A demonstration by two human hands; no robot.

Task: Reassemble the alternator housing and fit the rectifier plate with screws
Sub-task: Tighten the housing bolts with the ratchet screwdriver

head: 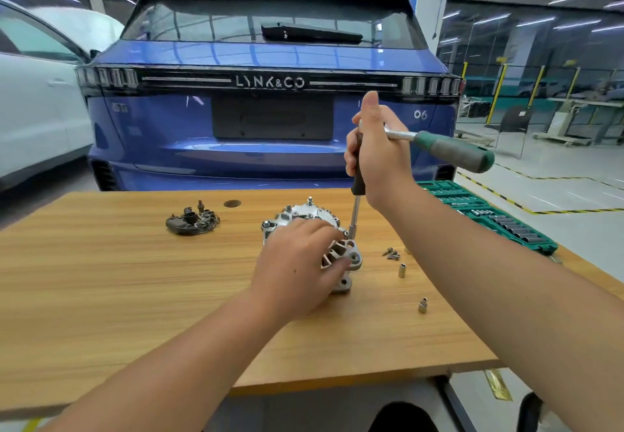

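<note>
Housing bolt being driven with the ratchet, rectifier plate waiting at far left.

The right hand [374, 151] is gripping the head of a ratchet [452, 149], fingers curled round it, its extension running down onto a bolt at the right rim of the alternator housing [314, 219]; the left hand [297, 262] is lying over the housing with fingers spread, steadying it mid-table [118, 279]. This looks like the housing-closing step. Next, likely, the remaining bolts need tightening, then the rectifier plate [192, 220] needs lifting across and the loose screws [391, 254] right of the housing fitted. Two sockets [402, 270] are lying near right, the socket case [489, 219] beyond.
</note>
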